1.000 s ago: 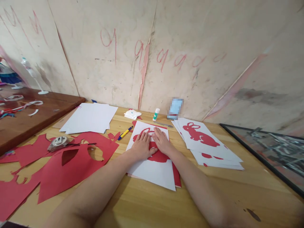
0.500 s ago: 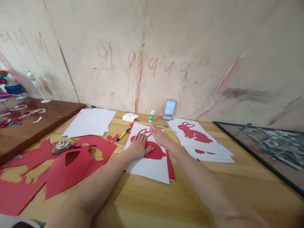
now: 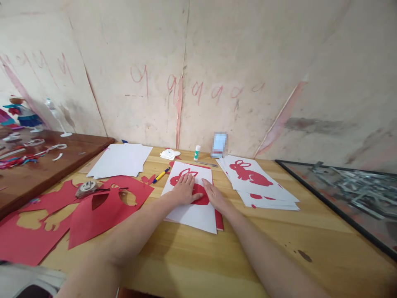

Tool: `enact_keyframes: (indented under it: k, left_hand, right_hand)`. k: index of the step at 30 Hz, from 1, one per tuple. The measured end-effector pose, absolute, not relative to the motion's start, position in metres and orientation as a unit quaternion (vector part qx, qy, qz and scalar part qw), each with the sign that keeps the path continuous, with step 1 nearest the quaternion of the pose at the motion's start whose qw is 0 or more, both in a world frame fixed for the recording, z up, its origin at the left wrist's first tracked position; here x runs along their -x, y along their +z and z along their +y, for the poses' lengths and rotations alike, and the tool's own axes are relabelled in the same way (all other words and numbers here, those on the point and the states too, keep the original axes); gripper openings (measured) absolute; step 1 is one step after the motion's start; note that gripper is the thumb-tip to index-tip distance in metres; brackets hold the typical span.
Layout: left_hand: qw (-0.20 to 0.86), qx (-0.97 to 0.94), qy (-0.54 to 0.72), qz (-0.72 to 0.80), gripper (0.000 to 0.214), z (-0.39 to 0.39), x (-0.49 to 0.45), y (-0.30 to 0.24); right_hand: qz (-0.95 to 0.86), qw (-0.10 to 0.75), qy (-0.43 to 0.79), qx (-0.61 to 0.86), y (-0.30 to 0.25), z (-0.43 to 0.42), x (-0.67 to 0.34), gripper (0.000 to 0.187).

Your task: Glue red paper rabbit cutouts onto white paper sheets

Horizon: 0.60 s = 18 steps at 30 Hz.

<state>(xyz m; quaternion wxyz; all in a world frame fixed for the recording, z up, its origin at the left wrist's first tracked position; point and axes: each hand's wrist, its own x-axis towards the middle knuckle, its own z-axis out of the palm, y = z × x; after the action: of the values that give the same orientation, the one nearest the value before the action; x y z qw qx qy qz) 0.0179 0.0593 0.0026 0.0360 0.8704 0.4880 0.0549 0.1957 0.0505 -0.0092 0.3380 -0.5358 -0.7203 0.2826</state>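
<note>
Scraps of red paper [image 3: 93,223] lie on the counter [image 3: 176,256] under a tape measure [image 3: 87,188]. I see a pen [image 3: 161,175] next, then the left hand [image 3: 185,189], flat and empty, across a red rabbit cutout [image 3: 201,200] on a white sheet [image 3: 194,219]. The right hand [image 3: 214,196], also empty, lies at the sheet's right edge; farther right is another rabbit [image 3: 259,179].

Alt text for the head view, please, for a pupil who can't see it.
A person's left hand lies on a red paper rabbit on a white sheet, the right hand at the sheet's right edge. On the table, cut red paper lies left, another rabbit right, and a glue stick stands behind.
</note>
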Motion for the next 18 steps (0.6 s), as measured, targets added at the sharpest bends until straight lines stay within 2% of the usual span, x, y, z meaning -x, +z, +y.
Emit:
enact_keyframes:
  k: [3,8,18]
  left_hand:
    - [0.042,-0.870,0.065,0.487,0.085,0.053,-0.022,-0.002]
    - [0.048,-0.868,0.071,0.488,0.083,0.050,-0.022,-0.001]
    - [0.086,-0.881,0.095,0.455,0.092,0.043,-0.033,-0.010]
  right_hand:
    - [-0.707,0.355,0.293,0.536,-0.014,0.050,-0.196,0.090]
    - [-0.688,0.384,0.304,0.535,-0.016,0.049,-0.198,0.092]
    - [-0.674,0.404,0.297,0.542,-0.015,0.049,-0.203,0.074]
